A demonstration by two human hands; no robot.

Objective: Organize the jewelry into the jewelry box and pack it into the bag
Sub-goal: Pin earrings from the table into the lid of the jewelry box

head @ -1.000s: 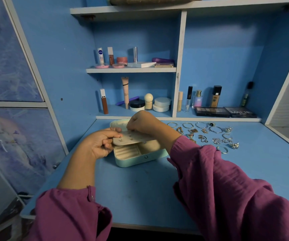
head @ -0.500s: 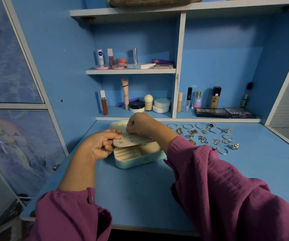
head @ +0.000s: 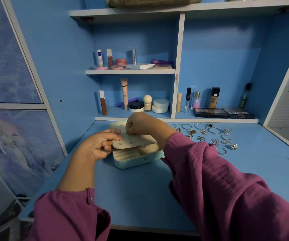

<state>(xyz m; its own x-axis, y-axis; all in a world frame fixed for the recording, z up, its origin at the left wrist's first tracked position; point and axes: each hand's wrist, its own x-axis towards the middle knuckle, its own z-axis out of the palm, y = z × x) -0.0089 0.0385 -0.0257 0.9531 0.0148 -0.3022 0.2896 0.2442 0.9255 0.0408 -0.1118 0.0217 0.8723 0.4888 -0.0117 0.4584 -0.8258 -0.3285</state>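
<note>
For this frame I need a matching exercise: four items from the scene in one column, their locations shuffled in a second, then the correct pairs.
Items:
1. earring panel
2. loose rings and bangles
3. Nivea tube
4. eyeshadow palettes

Locations:
A. lying spread on the desk, right of the jewelry box
B. standing on the upper small shelf
C. held by the left hand above the open box, with the right hand at its top
D. lying flat on the lower right shelf

Pairs: 1-C, 2-A, 3-B, 4-D

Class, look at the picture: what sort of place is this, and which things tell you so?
Probably a dressing table at home: cosmetics such as a foundation bottle and eyeshadow palette on blue shelves, jewelry spread on the desk.
</note>
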